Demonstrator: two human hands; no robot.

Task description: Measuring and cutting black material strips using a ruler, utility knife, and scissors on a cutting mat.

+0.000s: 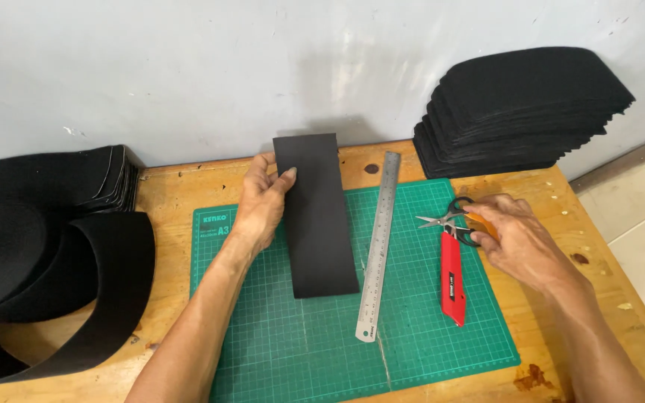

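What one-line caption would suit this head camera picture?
Left hand holds a black strip on a green cutting mat; right hand rests on scissors.

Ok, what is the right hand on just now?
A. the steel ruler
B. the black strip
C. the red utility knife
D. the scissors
D: the right hand rests on the orange handles of the scissors, beside the red utility knife, while the left hand holds the black strip and the steel ruler lies untouched between them.
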